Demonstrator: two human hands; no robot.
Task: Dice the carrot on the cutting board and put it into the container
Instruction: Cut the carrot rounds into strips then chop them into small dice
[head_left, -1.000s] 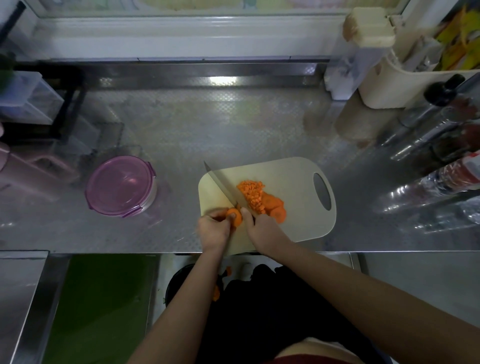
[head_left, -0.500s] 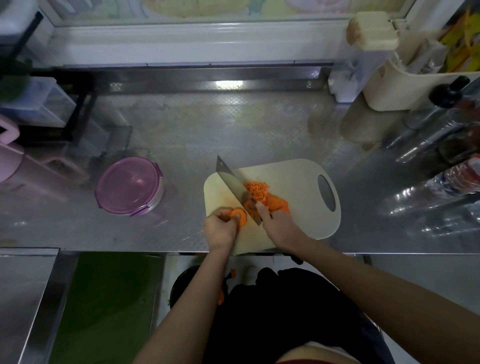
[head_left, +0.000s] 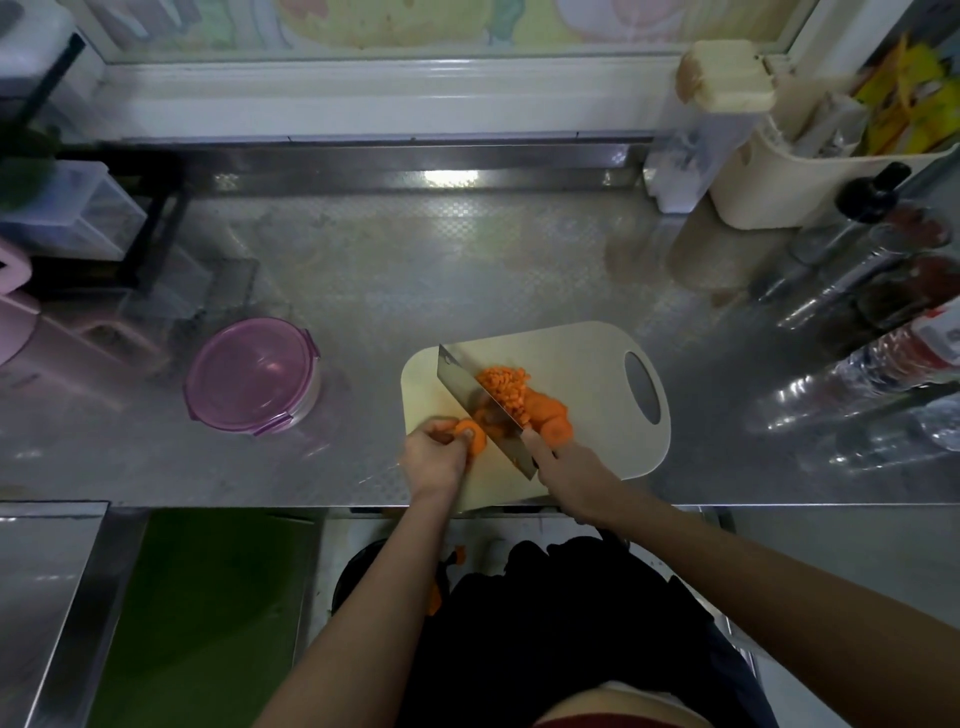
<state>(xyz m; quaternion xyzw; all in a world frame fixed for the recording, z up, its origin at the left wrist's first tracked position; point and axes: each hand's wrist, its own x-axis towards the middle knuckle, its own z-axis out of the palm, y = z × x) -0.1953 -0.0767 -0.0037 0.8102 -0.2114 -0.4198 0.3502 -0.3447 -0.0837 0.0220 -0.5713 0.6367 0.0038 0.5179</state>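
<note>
On the steel counter (head_left: 415, 270) lies a pale cutting board (head_left: 587, 374). The left hand (head_left: 434, 457) curls its fingers round a carrot piece (head_left: 470, 434) at the board's near left corner. The right hand (head_left: 569, 467) grips the handle of a knife (head_left: 478, 410), whose broad blade seems tilted, flat side up, just beside a heap of diced carrot (head_left: 504, 387) and thicker slices (head_left: 548, 410). The container (head_left: 252, 376), purple lid on, stands well apart to the left.

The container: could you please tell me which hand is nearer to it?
Left. The left hand holds a carrot piece right of the container; the right hand grips the knife farther right, beyond the left hand.
</note>
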